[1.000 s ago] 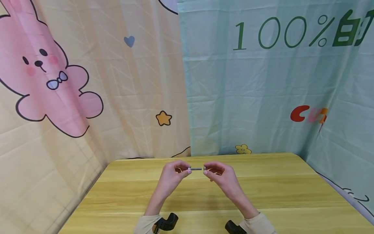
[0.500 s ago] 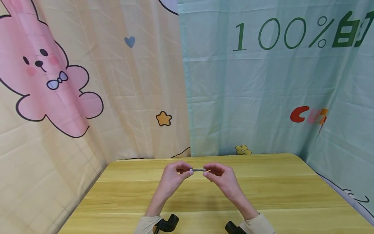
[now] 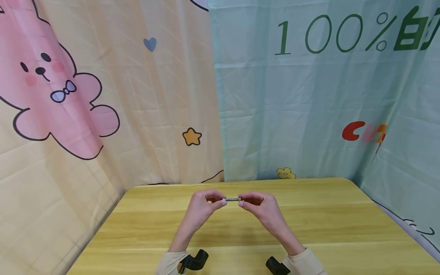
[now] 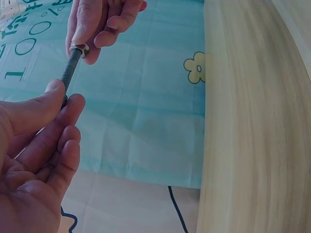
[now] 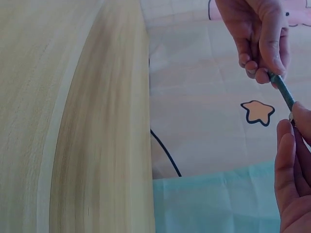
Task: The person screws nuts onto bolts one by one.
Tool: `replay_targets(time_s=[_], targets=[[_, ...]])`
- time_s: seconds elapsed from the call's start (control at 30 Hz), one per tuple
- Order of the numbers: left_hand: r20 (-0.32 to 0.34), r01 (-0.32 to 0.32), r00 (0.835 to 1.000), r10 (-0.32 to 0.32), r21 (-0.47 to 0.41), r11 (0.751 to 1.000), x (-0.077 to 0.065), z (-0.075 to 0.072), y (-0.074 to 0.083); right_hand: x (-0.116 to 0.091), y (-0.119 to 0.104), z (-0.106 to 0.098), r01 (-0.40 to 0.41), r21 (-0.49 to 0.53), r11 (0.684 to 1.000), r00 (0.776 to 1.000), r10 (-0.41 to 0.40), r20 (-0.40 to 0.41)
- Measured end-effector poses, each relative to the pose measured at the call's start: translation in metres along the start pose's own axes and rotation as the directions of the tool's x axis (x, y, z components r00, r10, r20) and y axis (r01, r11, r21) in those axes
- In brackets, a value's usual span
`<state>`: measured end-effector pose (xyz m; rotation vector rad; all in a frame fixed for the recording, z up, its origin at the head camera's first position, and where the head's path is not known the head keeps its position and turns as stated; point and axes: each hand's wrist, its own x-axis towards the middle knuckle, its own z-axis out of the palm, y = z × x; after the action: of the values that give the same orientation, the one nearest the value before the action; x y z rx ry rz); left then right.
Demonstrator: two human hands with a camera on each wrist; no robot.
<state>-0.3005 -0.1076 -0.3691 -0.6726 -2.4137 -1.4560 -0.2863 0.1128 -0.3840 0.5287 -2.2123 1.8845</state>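
Note:
Between thumb and finger my left hand (image 3: 204, 205) pinches a dark threaded bolt (image 3: 232, 199) by its left end, holding it level above the table. The fingers cover most of that end. My right hand (image 3: 262, 208) pinches a small silvery nut (image 4: 83, 49) at the bolt's other end. In the left wrist view, the bare thread (image 4: 71, 70) shows between the two hands, and the nut sits right at the bolt's tip. The right wrist view has the bolt (image 5: 286, 94) slanting down to the nut (image 5: 291, 116) in the right fingertips.
Under the hands lies a wooden table (image 3: 233, 236). Behind it hang a cream curtain (image 3: 165, 114) and a teal curtain (image 3: 302, 114) with printed figures. Black wrist-camera mounts (image 3: 195, 260) sit at both sleeves.
One second ago a gap showed between the bolt's tip and the nut; now they meet. The hands have come slightly closer together. The head view has shifted slightly.

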Motion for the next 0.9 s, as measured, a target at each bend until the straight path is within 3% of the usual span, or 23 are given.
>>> replay_targets(time_s=[0.9], targets=[[-0.042, -0.008, 0.999, 0.007, -0.011, 1.0, -0.0013, 0.0066, 0.0041, 0.0019, 0.0007, -0.0029, -0.03, 0.07, 0.997, 0.999, 0.028, 0.02]])
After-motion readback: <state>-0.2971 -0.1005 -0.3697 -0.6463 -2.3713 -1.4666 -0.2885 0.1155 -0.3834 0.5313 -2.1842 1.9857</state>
